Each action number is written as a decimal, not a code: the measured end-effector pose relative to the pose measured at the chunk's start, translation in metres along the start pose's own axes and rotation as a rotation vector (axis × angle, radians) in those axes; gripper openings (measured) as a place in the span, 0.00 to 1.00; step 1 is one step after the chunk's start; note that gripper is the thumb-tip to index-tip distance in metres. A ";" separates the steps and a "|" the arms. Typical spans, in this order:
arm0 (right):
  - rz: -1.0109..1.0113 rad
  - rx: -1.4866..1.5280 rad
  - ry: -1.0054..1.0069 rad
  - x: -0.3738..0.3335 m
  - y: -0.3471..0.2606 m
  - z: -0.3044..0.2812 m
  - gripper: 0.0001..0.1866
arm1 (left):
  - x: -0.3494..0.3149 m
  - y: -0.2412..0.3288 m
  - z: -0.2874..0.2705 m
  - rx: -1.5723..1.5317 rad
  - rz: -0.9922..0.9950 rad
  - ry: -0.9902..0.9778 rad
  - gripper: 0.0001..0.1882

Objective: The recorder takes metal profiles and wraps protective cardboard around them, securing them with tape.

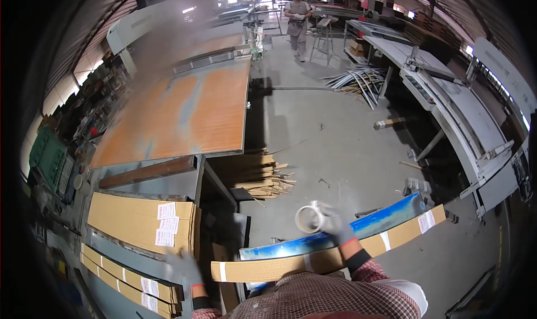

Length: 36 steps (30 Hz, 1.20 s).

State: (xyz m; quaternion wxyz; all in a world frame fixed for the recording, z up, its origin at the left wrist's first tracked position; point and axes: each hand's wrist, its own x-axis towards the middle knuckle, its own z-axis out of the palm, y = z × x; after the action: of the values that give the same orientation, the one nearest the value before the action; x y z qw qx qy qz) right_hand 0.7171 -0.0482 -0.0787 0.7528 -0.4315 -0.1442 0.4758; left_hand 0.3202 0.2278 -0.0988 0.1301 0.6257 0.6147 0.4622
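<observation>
In my right hand [334,225], gloved in grey, is a roll of pale tape [299,219], gripped by its side above a long cardboard bundle [254,270]. White bands cross that bundle, and a printed label lies near its right end. It rests along a blue beam [335,236] in front of me. My left hand [183,270], also gloved, is smeared by motion, so its fingers cannot be made out. It is at the near right corner of a stack of flat cardboard [126,215] that bears several white labels [165,225]. Nearer me lie banded cardboard strips [120,274], labelled too.
An orange-brown board [207,106] covers the table ahead on the left. Cardboard offcuts [263,179] are piled beneath it. A long machine bench [447,101] runs along the right. Metal strips [361,81] lie on the floor, and a person [298,22] stands farther back.
</observation>
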 end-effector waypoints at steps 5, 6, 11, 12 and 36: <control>-0.225 0.275 0.120 -0.107 -0.065 -0.047 0.25 | -0.114 0.137 0.025 -0.152 0.972 -1.219 0.41; -0.259 0.215 0.197 -0.135 -0.068 -0.050 0.25 | -0.137 0.140 0.031 -0.090 1.089 -1.339 0.44; -0.119 0.103 0.398 -0.264 0.034 -0.170 0.27 | -0.205 0.150 0.042 -0.028 1.305 -1.249 0.48; -0.142 0.282 0.583 -0.274 0.062 -0.185 0.27 | -0.208 0.156 0.036 0.031 1.321 -1.259 0.48; 0.089 -0.891 -0.010 -0.324 0.148 0.017 0.53 | -0.305 0.087 -0.135 -0.638 0.068 -1.341 0.31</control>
State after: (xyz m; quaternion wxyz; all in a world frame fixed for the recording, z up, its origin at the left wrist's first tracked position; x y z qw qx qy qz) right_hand 0.4550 -0.2856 -0.1220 0.4713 -0.7172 -0.3201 0.4012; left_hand 0.3334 -0.1168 -0.0900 0.6386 0.7240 0.2196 0.1408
